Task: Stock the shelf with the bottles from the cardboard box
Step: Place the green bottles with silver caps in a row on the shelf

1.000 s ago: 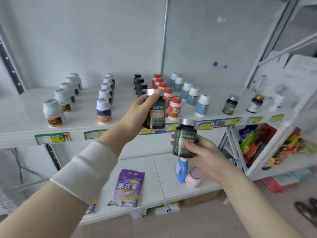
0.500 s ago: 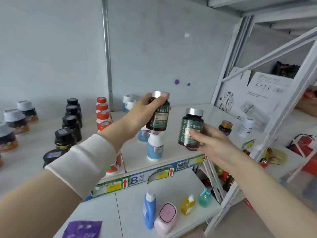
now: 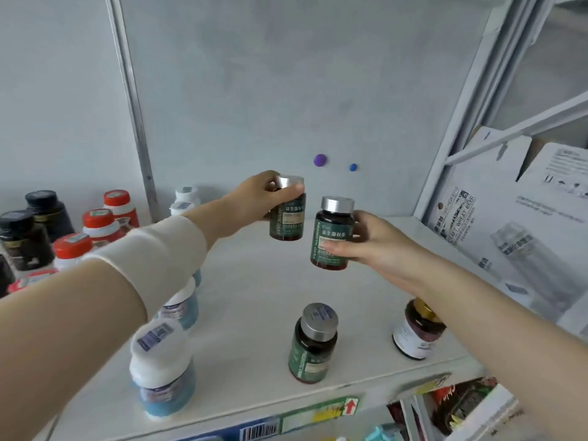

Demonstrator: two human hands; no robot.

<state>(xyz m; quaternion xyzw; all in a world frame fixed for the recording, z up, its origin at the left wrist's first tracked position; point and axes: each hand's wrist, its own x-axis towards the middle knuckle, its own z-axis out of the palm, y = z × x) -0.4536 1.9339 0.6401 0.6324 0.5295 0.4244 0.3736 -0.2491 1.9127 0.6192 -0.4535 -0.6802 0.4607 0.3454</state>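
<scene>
The left hand (image 3: 251, 198) grips the first bottle (image 3: 288, 222) by its cap and shoulder. The right hand (image 3: 381, 246) is wrapped round the body of the second bottle (image 3: 331, 240), thumb across the green label. Both bottles hang upright in the air over the back half of the white shelf (image 3: 254, 297), near each other but apart, and neither touches the board. They look small, rigid and light enough for one hand each. Whether the dark brown walls are glass or hard plastic cannot be told, so a knock or a drop is best treated as a breakage risk. The glossy label probably slips a little, so the body grip with the thumb opposed seems the surer hold. Lifting by the silver cap (image 3: 337, 204) is safe only if it is screwed tight. The dark walls and label hide the contents. A third bottle (image 3: 313, 345) of the same kind stands near the shelf's front edge, and a gold-capped bottle (image 3: 416, 332) stands to its right under the right forearm. White-capped blue bottles (image 3: 165, 370) line up under the left arm, with red-capped bottles (image 3: 101, 221) and black bottles (image 3: 28, 230) further left. A printed carton (image 3: 509, 243) leans at the right, its inside out of view; whether it is the supply box cannot be told.
</scene>
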